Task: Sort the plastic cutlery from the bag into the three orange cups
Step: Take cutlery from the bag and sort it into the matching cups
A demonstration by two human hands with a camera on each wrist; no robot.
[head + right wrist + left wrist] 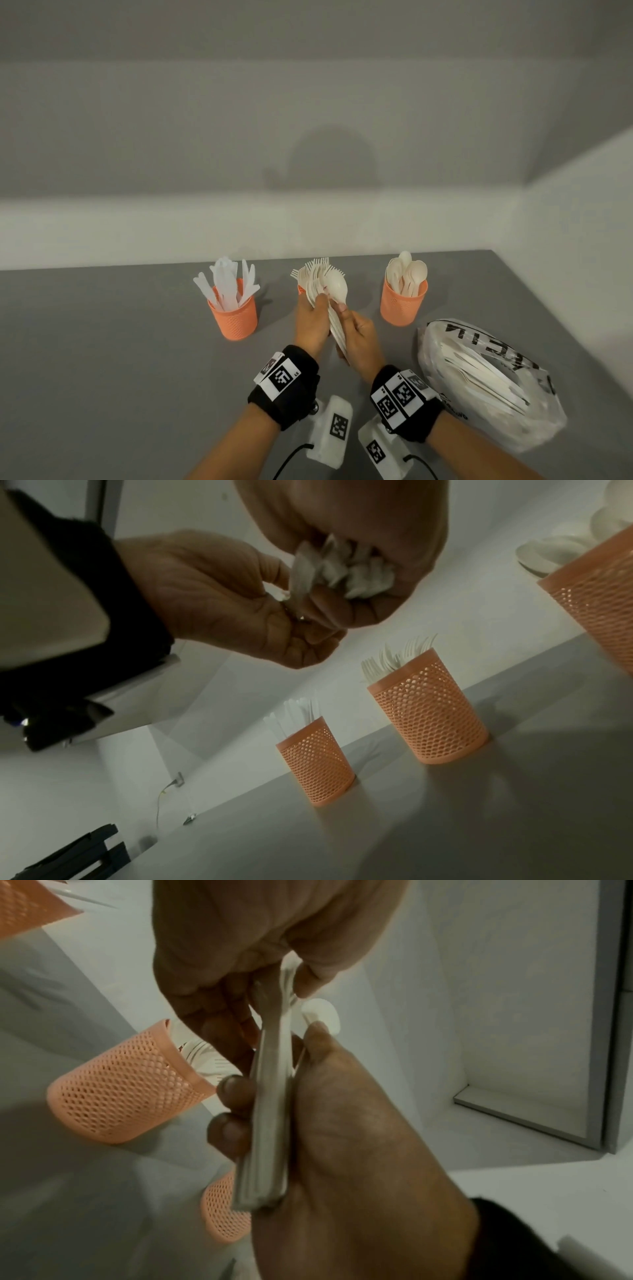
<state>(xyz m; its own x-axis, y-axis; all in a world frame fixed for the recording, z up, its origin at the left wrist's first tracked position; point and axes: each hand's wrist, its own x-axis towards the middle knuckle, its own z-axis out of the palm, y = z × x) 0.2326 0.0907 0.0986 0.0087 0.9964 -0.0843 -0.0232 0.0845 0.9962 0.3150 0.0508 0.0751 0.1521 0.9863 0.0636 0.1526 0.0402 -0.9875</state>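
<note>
Three orange mesh cups stand in a row on the grey table: the left cup [233, 317] holds knives, the middle cup [428, 710] forks, the right cup [404, 305] spoons. In front of the middle cup both hands hold one bundle of white cutlery [325, 291], fork heads and a spoon bowl fanned upward. My left hand [320, 301] pinches the bundle near the heads. My right hand [344, 313] wraps the handles [270, 1096], thumb by the spoon's neck. The plastic bag [486, 380] with more cutlery lies on its side at the right.
A white wall ledge [239, 222] runs behind the cups, and a side wall [582, 205] closes the table's right. The table edge lies close to my forearms. Black wrist bands with white marker blocks sit on both wrists.
</note>
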